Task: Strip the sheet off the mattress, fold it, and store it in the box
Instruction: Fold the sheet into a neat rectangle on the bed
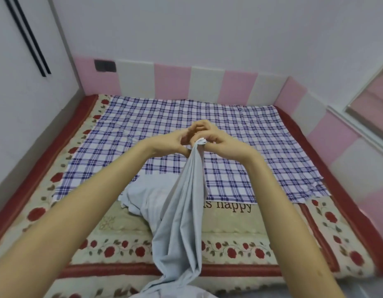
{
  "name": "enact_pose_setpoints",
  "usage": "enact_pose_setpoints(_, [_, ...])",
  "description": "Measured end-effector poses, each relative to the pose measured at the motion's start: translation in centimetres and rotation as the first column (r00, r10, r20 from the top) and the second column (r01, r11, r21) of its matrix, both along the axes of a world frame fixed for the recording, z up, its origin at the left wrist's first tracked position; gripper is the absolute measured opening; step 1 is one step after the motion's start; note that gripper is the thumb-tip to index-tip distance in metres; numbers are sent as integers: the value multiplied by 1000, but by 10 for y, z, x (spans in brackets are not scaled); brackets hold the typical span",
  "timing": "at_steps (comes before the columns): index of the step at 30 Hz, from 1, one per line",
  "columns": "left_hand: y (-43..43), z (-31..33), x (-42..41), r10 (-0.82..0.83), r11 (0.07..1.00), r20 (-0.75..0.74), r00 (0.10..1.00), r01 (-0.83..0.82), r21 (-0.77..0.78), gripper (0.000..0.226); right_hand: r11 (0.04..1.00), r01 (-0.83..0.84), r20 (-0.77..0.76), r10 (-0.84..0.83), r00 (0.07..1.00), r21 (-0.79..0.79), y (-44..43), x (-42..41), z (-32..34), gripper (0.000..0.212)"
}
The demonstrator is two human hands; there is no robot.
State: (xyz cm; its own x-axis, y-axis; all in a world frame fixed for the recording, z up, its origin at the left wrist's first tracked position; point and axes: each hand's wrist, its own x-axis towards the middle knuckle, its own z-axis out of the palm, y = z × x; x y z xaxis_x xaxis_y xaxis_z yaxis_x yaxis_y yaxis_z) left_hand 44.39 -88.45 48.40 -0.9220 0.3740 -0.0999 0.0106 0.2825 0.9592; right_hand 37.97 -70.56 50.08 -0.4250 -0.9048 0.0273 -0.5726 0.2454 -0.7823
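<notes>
A pale blue-grey sheet (pixel 182 222) hangs in a long bunched strip from my two hands, held up over the middle of the bed. My left hand (pixel 179 139) and my right hand (pixel 220 143) meet at its top edge, and both pinch the gathered cloth. The lower part trails down past the near edge of the mattress (pixel 240 222), and a loose heap of it lies on the mattress to the left. The mattress has a cream cover with red roses and a red border. No box is in view.
A blue-and-white checked cloth (pixel 143 130) lies spread flat over the far half of the mattress. Pink and white padded panels (pixel 207 84) line the walls at the back and right. A white wall closes in on the left.
</notes>
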Motion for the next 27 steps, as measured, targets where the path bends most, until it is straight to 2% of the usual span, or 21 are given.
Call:
enact_pose_setpoints(2, [8,-1,-4,-73,997,30,997,73,-13,50,999,1,-147,3,989,33,10,-1,6,26])
enact_pose_setpoints(7, [23,-4,-12,-126,985,-23,992,122,-124,21,999,31,-74,-28,997,42,27,4,1,18])
enact_pose_setpoints(9, [30,-7,-13,-88,988,-69,994,78,-136,14,980,183,-18,-184,983,-75,32,8,-14,17])
enact_pose_setpoints(11, [33,-16,-17,41,991,-158,987,-60,-121,13,883,401,65,-398,915,-245,35,13,-34,19])
enact_pose_setpoints(12, [39,-23,-20,140,981,-193,971,-162,-103,11,813,511,135,-494,859,-280,40,19,-47,20])
enact_pose_setpoints(14, [42,-31,-26,371,918,-262,891,-395,-42,7,721,647,270,-590,761,-248,41,32,-66,29])
enact_pose_setpoints(15, [45,-34,-31,429,890,-285,857,-455,-30,7,698,686,322,-614,721,-206,41,40,-77,35])
enact_pose_setpoints(18, [54,-32,-39,441,865,-385,811,-499,-59,9,713,699,326,-648,688,-59,31,66,-100,50])
enact_pose_setpoints(21, [56,-15,-47,481,847,-509,714,-528,61,23,752,651,298,-648,701,104,12,86,-118,72])
enact_pose_setpoints(24, [50,25,-62,554,791,-610,567,-586,174,16,724,675,343,-675,653,140,-1,89,-132,85])
enact_pose_setpoints(27, [45,74,-77,595,741,-669,445,-627,241,31,697,707,481,-664,573,119,-18,80,-127,89])
